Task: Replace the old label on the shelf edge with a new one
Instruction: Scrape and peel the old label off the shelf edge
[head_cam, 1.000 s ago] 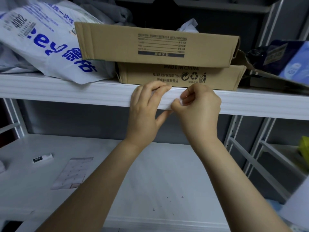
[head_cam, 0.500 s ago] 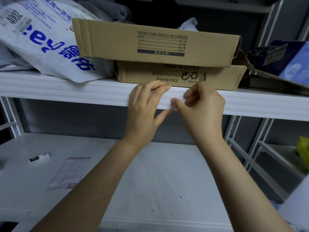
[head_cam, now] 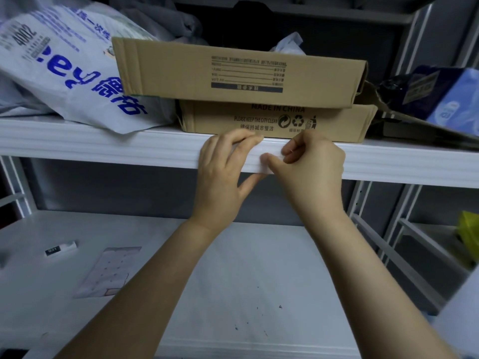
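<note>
Both my hands are up at the white shelf edge (head_cam: 103, 151), below the cardboard boxes. A small white label (head_cam: 269, 158) lies on the edge between my hands, mostly covered. My left hand (head_cam: 223, 174) lies over the edge with its fingers fairly straight on the strip and its thumb under the lip. My right hand (head_cam: 313, 167) has curled fingers and its thumb tip presses on the label's right part. On the lower shelf lie a white label sheet (head_cam: 108, 270) and a small strip with a dark printed tag (head_cam: 61, 248).
Two flat cardboard boxes (head_cam: 233, 73) are stacked on the upper shelf right behind my hands. A white and blue plastic bag (head_cam: 59, 66) lies to their left, dark and blue packets (head_cam: 435, 94) to their right. A yellow item (head_cam: 469, 234) sits at far right.
My hands stay at the same spot on the shelf edge. The right thumb has shifted slightly along the label. The view has tilted down a little.
</note>
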